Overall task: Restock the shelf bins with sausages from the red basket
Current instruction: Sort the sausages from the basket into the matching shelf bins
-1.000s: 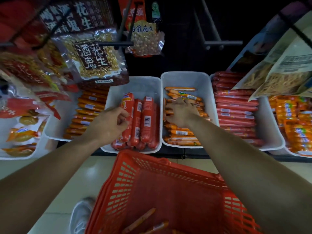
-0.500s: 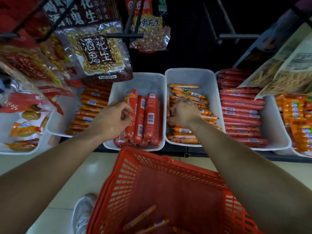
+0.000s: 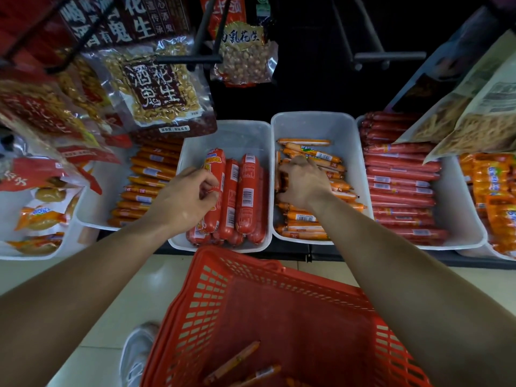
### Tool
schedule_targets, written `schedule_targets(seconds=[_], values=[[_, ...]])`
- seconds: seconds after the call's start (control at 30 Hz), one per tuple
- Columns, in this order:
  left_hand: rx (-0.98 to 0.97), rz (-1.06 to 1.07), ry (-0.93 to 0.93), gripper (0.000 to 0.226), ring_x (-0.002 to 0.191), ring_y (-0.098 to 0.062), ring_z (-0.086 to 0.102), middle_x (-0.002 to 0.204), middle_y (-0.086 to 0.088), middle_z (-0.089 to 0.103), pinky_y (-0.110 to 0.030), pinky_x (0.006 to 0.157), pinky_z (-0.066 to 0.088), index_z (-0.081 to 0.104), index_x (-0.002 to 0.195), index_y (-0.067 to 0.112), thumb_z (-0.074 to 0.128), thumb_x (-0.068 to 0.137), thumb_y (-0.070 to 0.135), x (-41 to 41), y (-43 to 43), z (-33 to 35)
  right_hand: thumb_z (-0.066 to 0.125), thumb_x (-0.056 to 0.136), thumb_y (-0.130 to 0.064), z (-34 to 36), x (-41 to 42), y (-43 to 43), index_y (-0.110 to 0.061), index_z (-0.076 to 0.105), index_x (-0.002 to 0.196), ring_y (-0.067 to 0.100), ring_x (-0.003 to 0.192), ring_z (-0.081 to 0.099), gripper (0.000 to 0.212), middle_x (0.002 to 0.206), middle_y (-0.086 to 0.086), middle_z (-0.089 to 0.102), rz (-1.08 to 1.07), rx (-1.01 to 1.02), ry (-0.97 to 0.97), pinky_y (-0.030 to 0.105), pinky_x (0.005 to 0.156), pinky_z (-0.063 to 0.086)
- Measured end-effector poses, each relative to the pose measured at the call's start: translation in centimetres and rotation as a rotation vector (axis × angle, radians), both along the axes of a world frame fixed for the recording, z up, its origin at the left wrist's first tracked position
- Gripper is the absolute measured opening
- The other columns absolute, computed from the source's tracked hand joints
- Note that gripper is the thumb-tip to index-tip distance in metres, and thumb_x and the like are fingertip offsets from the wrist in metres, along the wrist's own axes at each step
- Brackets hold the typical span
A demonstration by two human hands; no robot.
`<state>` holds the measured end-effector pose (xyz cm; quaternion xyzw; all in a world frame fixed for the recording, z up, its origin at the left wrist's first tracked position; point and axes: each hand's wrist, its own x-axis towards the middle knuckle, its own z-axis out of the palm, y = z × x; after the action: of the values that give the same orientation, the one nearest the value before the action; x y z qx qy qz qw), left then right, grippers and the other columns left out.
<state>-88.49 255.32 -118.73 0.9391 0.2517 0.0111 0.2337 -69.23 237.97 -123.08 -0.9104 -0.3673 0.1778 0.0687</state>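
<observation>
The red basket (image 3: pixel 212 297) stands on the floor below the shelf, with a few thin orange sausages (image 3: pixel 231 361) lying in its bottom. Above it, a white bin (image 3: pixel 237 135) holds thick red sausages (image 3: pixel 247 191). My left hand (image 3: pixel 187 199) grips the leftmost thick red sausage (image 3: pixel 216 169) in that bin with curled fingers. To the right, another white bin (image 3: pixel 312 124) holds thin orange sausages (image 3: pixel 312 155). My right hand (image 3: pixel 304 182) lies on that pile, fingers curled over several of them.
More white bins flank these: orange sausages (image 3: pixel 150 180) at left, long red sausages (image 3: pixel 399 185) at right, orange packs (image 3: pixel 494 185) at far right. Peanut bags (image 3: pixel 156 85) hang on metal hooks above the bins. My white shoe (image 3: pixel 136 356) is left of the basket.
Both hands have stayed in their bins, shifting only slightly. The view has tilted a little, so the shelf sits lower and closer in the frame.
</observation>
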Motion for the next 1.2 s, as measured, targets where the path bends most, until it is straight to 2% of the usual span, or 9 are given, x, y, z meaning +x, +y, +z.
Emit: schedule_targets(seconds=[0.2, 0.33, 0.5, 0.6, 0.7, 0.87, 1.0, 1.1, 1.2], values=[[-0.003, 0.003, -0.003, 0.016, 0.084, 0.000, 0.053, 0.104, 0.011, 0.052, -0.012, 0.067, 0.038, 0.063, 0.110, 0.027, 0.064, 0.094, 0.032, -0.1, 0.1, -0.3, 0.076, 0.078, -0.052, -0.1, 0.5, 0.6, -0.036, 0.052, 0.136, 0.031, 0.125, 0.052, 0.064, 0.136, 0.006, 0.054, 0.055, -0.034, -0.030, 0.050, 0.105, 0.043], [-0.018, 0.005, -0.009, 0.015, 0.086, -0.001, 0.054, 0.103, 0.009, 0.053, -0.017, 0.072, 0.041, 0.064, 0.109, 0.025, 0.063, 0.095, 0.031, -0.1, 0.3, -0.3, 0.065, 0.091, -0.040, -0.1, 0.8, -0.3, -0.033, 0.056, 0.137, 0.026, 0.121, 0.056, 0.047, 0.138, 0.002, 0.056, 0.051, 0.116, 0.009, 0.041, 0.100, 0.044], [-0.031, 0.023, -0.013, 0.014, 0.085, 0.000, 0.054, 0.101, 0.011, 0.053, -0.017, 0.072, 0.040, 0.065, 0.108, 0.025, 0.063, 0.095, 0.029, -0.2, 0.6, -0.4, 0.061, 0.096, -0.037, -1.1, 1.3, -1.1, -0.027, 0.063, 0.133, 0.027, 0.133, 0.043, 0.038, 0.143, 0.004, 0.048, -0.037, 0.340, -0.011, 0.045, 0.112, 0.038], [-0.034, 0.027, -0.013, 0.013, 0.086, 0.000, 0.054, 0.102, 0.011, 0.053, -0.019, 0.072, 0.042, 0.064, 0.108, 0.026, 0.062, 0.095, 0.030, 0.0, 0.6, -0.4, 0.059, 0.098, -0.035, -0.9, 1.8, -1.8, -0.022, 0.069, 0.126, 0.027, 0.114, 0.056, 0.032, 0.121, 0.005, 0.062, -0.119, 0.434, -0.111, 0.048, 0.099, 0.048], [-0.034, 0.018, -0.018, 0.014, 0.086, 0.001, 0.055, 0.102, 0.010, 0.053, -0.015, 0.069, 0.041, 0.064, 0.109, 0.026, 0.062, 0.096, 0.030, 0.2, 0.8, -0.3, 0.056, 0.099, -0.028, 0.5, 2.2, -2.7, -0.023, 0.070, 0.120, 0.012, 0.063, 0.061, 0.026, 0.074, -0.004, 0.065, -0.227, 0.491, 0.024, 0.035, 0.073, 0.057], [-0.044, 0.001, -0.025, 0.015, 0.088, -0.003, 0.056, 0.104, 0.010, 0.053, -0.018, 0.072, 0.042, 0.063, 0.111, 0.027, 0.061, 0.096, 0.031, 1.0, 0.1, 0.5, 0.063, 0.087, -0.021, 3.0, 3.5, -6.1, -0.026, 0.074, 0.105, 0.016, 0.072, 0.073, 0.022, 0.076, -0.004, 0.075, -0.411, 0.633, 0.271, 0.037, 0.069, 0.061], [-0.078, -0.013, -0.017, 0.015, 0.092, -0.005, 0.058, 0.106, 0.010, 0.055, -0.021, 0.074, 0.044, 0.062, 0.110, 0.027, 0.060, 0.097, 0.032, 1.5, -1.6, 1.7, 0.066, 0.086, -0.006, 4.9, 5.2, -10.0, -0.023, 0.071, 0.087, 0.021, 0.077, 0.074, 0.017, 0.076, -0.003, 0.074, -0.340, 0.525, 0.466, 0.044, 0.079, 0.061], [-0.079, -0.039, 0.001, 0.016, 0.095, -0.006, 0.058, 0.110, 0.009, 0.056, -0.024, 0.081, 0.046, 0.063, 0.112, 0.026, 0.061, 0.097, 0.031, 1.9, -3.3, 2.2, 0.071, 0.083, -0.015, 5.4, 5.8, -11.9, -0.027, 0.068, 0.085, 0.022, 0.091, 0.068, 0.013, 0.091, -0.007, 0.070, -0.071, 0.144, 0.223, 0.034, 0.077, 0.053], [-0.071, -0.064, 0.022, 0.016, 0.097, -0.008, 0.058, 0.110, 0.011, 0.054, -0.032, 0.090, 0.049, 0.062, 0.111, 0.026, 0.060, 0.096, 0.032, 2.2, -4.4, 1.9, 0.066, 0.086, -0.028, 4.8, 4.9, -11.2, -0.029, 0.068, 0.111, 0.026, 0.106, 0.062, 0.025, 0.115, 0.000, 0.066, 0.086, -0.102, -0.051, 0.036, 0.084, 0.052]])
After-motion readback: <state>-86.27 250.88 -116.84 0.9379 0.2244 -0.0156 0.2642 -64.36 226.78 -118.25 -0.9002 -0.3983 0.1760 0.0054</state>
